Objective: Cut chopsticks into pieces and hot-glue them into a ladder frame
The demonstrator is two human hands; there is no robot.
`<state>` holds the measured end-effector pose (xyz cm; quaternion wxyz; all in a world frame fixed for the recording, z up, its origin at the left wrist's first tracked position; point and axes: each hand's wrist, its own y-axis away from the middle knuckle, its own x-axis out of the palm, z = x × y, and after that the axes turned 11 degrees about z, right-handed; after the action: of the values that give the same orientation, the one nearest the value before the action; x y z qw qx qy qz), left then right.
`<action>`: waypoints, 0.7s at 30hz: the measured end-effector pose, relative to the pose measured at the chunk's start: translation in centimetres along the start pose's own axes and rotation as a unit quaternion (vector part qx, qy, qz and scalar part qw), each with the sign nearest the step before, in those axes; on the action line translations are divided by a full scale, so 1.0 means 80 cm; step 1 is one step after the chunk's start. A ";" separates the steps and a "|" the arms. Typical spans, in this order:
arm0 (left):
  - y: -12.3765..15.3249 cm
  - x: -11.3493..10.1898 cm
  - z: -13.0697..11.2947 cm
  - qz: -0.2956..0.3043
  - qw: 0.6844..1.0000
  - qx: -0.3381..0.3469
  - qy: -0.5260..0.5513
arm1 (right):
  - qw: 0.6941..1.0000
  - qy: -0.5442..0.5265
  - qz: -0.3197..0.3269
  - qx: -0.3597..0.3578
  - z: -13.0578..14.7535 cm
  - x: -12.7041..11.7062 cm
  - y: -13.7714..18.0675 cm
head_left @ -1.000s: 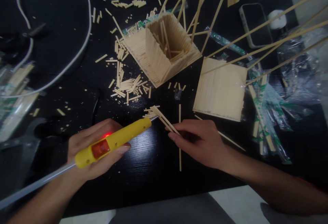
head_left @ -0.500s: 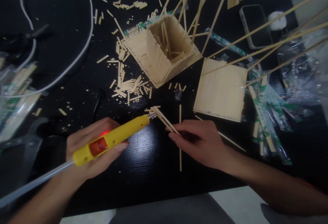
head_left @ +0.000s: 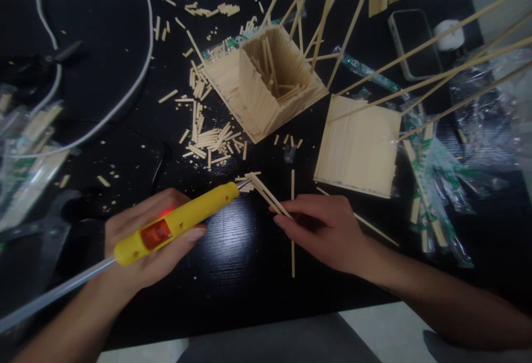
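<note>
My left hand (head_left: pixel 145 246) is closed around a yellow hot glue gun (head_left: pixel 183 221) with a clear glue stick (head_left: pixel 58 291) coming out of its back end. A red light glows on it. The metal nozzle meets, or nearly meets, the far ends of two thin wooden sticks (head_left: pixel 266 192). My right hand (head_left: pixel 324 224) pinches these sticks at their near ends between thumb and fingers. Several short stick pieces (head_left: pixel 246 185) lie under the far ends. One long loose stick (head_left: pixel 293 252) runs along the table beside my right fingertips.
A box of glued sticks (head_left: pixel 266 86) on a flat base stands beyond my hands. Right of it lies a square stick panel (head_left: pixel 357 147). Cut pieces (head_left: pixel 211 138) are scattered at left. A phone (head_left: pixel 415 44), wrappers (head_left: pixel 444 174), pliers (head_left: pixel 54 224) and a white cable (head_left: pixel 149 25) lie around.
The glue gun and my left hand have shifted slightly back to the left. My right hand and the sticks have stayed in place.
</note>
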<state>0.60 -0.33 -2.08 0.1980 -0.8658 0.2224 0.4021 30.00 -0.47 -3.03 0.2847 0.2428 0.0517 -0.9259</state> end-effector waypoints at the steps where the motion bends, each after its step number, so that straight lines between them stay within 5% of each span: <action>1: 0.001 0.000 0.001 -0.001 1.000 0.002 0.002 | 1.000 0.001 0.000 0.001 0.000 0.000 0.000; 21: 0.005 0.003 0.001 -0.021 0.999 -0.032 0.010 | 1.000 -0.004 -0.001 0.002 -0.001 0.000 0.000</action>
<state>0.47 -0.63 -2.36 0.1763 -0.8799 0.1935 0.3965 30.02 -0.48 -3.08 0.2835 0.2396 0.0485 -0.9273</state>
